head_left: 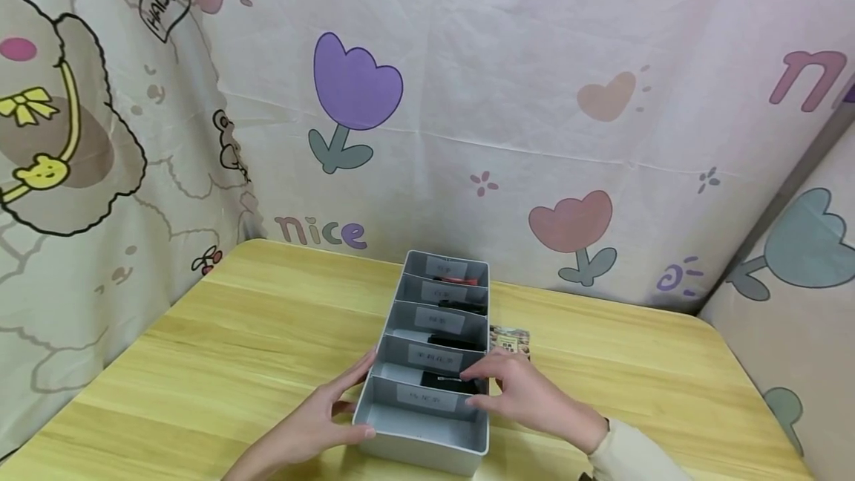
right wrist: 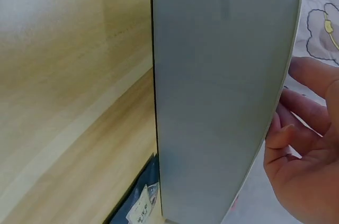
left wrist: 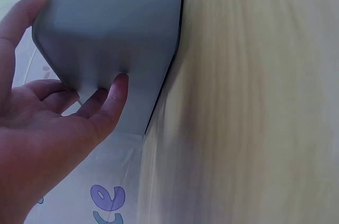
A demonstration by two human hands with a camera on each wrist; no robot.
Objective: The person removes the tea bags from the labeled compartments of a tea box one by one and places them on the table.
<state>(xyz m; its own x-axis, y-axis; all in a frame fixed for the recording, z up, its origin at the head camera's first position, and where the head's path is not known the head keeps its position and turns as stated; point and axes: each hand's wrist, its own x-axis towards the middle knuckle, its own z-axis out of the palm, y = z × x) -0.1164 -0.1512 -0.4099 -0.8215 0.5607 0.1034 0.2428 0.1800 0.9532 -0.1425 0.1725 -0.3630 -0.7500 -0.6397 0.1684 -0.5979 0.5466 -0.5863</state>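
A long grey storage box with several compartments stands on the table, a paper label on each compartment's back wall. My left hand steadies its near left corner, with the thumb at the rim and the fingers against the outer side wall. Over the box's right rim reaches my right hand. Its index fingertip is at a black packet in the second compartment from the front, and the thumb hangs over the front compartment. Whether it pinches the packet is hidden.
Further dark packets lie in the compartments behind, with a red item in the farthest one. On the table, right of the box, lies a patterned packet with a yellow label. Printed curtains hang around the wooden table.
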